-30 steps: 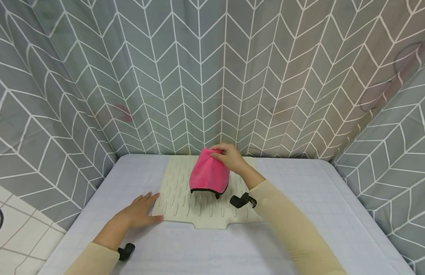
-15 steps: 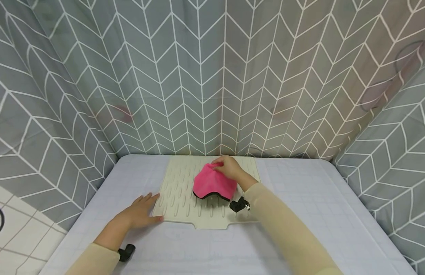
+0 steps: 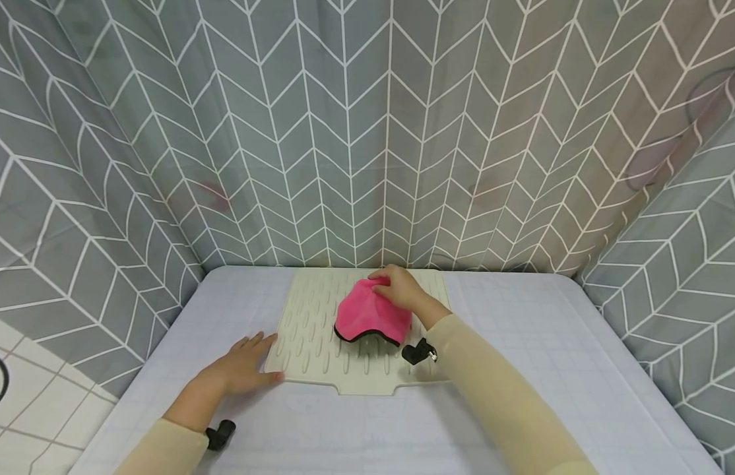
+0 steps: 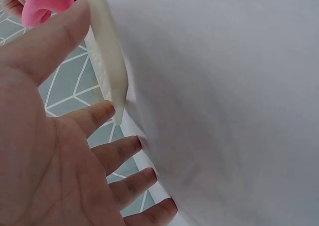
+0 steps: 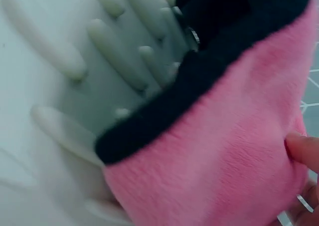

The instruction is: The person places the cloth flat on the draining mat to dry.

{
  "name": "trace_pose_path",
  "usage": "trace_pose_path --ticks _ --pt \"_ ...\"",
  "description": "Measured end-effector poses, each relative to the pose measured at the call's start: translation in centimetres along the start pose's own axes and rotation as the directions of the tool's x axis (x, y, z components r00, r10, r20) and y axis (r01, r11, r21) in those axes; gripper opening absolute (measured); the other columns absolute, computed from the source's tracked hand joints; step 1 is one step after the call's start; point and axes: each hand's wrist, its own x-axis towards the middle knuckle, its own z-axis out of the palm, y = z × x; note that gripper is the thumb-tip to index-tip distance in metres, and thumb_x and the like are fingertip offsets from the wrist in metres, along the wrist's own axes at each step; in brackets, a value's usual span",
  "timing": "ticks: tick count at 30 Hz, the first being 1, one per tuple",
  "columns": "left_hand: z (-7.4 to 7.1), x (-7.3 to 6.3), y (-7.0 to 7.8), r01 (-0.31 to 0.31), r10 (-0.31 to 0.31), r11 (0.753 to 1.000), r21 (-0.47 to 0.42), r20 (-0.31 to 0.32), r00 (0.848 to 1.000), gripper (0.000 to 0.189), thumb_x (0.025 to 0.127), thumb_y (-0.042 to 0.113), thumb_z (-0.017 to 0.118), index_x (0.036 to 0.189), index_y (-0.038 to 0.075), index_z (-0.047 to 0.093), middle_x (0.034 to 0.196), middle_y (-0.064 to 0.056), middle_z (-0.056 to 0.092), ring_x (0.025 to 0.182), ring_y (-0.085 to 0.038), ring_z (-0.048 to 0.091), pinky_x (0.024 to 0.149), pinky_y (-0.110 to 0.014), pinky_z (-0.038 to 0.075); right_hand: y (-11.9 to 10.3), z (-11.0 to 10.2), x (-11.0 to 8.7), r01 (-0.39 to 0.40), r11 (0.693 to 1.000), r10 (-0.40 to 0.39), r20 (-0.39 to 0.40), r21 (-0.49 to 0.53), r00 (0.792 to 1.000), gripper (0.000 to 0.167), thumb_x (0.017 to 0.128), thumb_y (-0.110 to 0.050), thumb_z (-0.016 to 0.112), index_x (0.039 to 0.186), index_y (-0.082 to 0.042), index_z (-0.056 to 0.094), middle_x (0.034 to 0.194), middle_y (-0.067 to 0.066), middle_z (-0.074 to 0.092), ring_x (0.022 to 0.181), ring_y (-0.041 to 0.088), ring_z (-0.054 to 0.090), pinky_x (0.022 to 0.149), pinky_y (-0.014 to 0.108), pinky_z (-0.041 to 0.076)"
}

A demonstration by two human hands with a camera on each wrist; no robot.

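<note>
My right hand [image 3: 398, 288] pinches the top of a pink plush cloth [image 3: 370, 313] with black edging, which hangs over the mat. In the right wrist view the cloth [image 5: 219, 156] shows its black trim and a dark inside, with a thumb [image 5: 304, 148] pressed into its fold. Beneath it lies a cream ribbed mat [image 3: 308, 330] with raised oblong bumps. At the mat's left edge my left hand [image 3: 239, 366] rests with fingers spread; the thumb and index finger touch the mat's rim [image 4: 107, 56] in the left wrist view.
A white cloth covers the table [image 3: 522, 343]. Grey curtains [image 3: 367, 132] with a white chevron pattern stand behind and at both sides. White floor tiles [image 3: 35, 396] show at the lower left.
Over the last second my right hand has lowered the pink cloth toward the mat and slightly right. Since half a second ago it has barely shifted. My left hand has stayed put.
</note>
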Motion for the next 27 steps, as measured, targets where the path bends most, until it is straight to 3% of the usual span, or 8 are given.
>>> trace_pose_path --ticks 6,11,18,27 --pt "-0.6 0.3 0.0 -0.008 0.009 1.0 -0.013 0.025 1.0 0.091 0.086 0.054 0.072 0.151 -0.002 0.039 0.153 -0.036 0.03 0.138 -0.062 0.025 0.104 -0.075 0.027 0.0 -1.9 -0.7 0.031 0.997 -0.029 -0.031 0.071 0.999 0.03 0.096 -0.011 0.067 0.124 -0.004 0.07 0.125 0.015 0.064 0.12 0.035 0.056 0.1 0.048 0.048" --pt "-1.6 0.6 0.2 -0.023 0.026 0.994 -0.102 0.027 0.999 0.085 0.09 0.048 0.071 0.15 -0.004 0.04 0.151 -0.035 0.035 0.138 -0.055 0.032 0.107 -0.069 0.03 0.1 -3.7 -1.9 0.023 0.994 -0.02 -0.029 0.107 0.999 0.031 0.097 -0.012 0.065 0.128 -0.006 0.068 0.13 0.015 0.06 0.124 0.036 0.052 0.101 0.052 0.048" --pt "-2.3 1.8 1.7 -0.15 0.14 0.972 -0.182 -0.065 0.988 0.066 0.098 0.04 0.063 0.151 0.005 0.043 0.151 -0.025 0.043 0.139 -0.047 0.038 0.109 -0.063 0.033 1.1 -5.0 -3.8 -0.006 0.99 0.008 -0.012 0.142 1.0 0.029 0.097 -0.013 0.066 0.125 -0.005 0.068 0.128 0.015 0.06 0.122 0.036 0.052 0.098 0.049 0.05" --pt "-1.0 4.6 4.5 -0.31 0.284 0.922 -0.231 -0.139 0.949 0.065 0.102 0.036 0.059 0.157 0.013 0.034 0.156 -0.016 0.041 0.138 -0.041 0.043 0.11 -0.059 0.035 3.3 -4.1 -5.0 -0.047 0.956 0.029 0.067 0.291 0.997 0.033 0.094 -0.008 0.07 0.126 0.0 0.066 0.134 0.02 0.059 0.129 0.044 0.048 0.101 0.05 0.049"
